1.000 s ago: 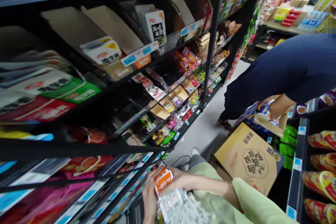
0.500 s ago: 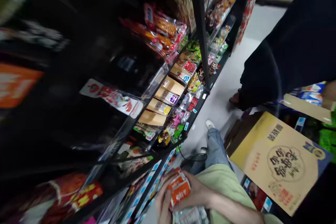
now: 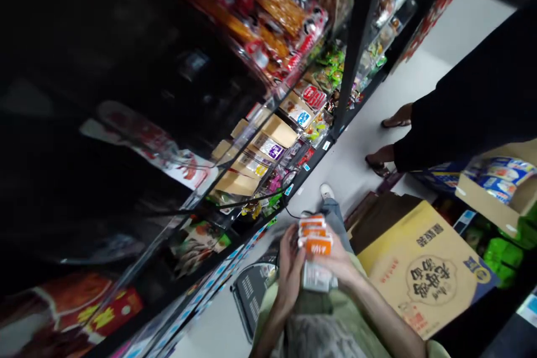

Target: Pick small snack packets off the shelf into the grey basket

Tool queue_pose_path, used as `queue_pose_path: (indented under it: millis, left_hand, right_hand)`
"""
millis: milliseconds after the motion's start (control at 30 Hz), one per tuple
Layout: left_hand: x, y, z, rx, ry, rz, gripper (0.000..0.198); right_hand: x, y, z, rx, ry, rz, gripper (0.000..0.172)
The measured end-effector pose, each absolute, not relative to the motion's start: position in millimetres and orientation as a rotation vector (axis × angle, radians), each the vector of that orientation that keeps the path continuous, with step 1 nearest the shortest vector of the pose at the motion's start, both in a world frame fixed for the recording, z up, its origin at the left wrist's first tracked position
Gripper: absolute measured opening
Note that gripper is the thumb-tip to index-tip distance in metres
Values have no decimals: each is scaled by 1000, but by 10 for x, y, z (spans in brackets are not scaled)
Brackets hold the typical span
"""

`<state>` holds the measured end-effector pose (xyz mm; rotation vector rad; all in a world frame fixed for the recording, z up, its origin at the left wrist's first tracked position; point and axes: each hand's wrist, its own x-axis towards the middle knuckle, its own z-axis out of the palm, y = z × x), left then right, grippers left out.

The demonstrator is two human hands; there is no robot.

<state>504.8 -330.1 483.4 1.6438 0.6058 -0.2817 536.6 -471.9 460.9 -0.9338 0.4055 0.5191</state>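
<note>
Low in front of my body, a small stack of orange-and-white packets (image 3: 315, 235) is held between my two hands. My left hand (image 3: 290, 263) presses against the stack's left side, its fingers close along the edge. Around the right side curls my right hand (image 3: 339, 260), its fingers partly hidden behind the packets. Just below the orange labels is a clear, greyish part of the packs (image 3: 318, 277). The print on the labels is too blurred to read.
Black shelving (image 3: 335, 117) with bagged snacks and open cartons (image 3: 255, 151) runs along the left. To the right stand a large cardboard box (image 3: 432, 268) and an open carton (image 3: 482, 193) of blue packs. Another person in dark clothes (image 3: 474, 89) stands beyond. A dark plastic basket (image 3: 251, 296) is on the floor.
The view has shifted, and both hands with the packets now appear higher and farther right. The packets are more upright, with several orange labels facing up. The basket has come into view.
</note>
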Motion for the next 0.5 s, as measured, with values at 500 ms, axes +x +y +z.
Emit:
queue_pose_path:
  millis: [500]
  left_hand:
    - [5514, -3360, 5415, 1802, 332, -252, 115]
  right_hand:
    - [5832, -4502, 5353, -1574, 30, 377, 74]
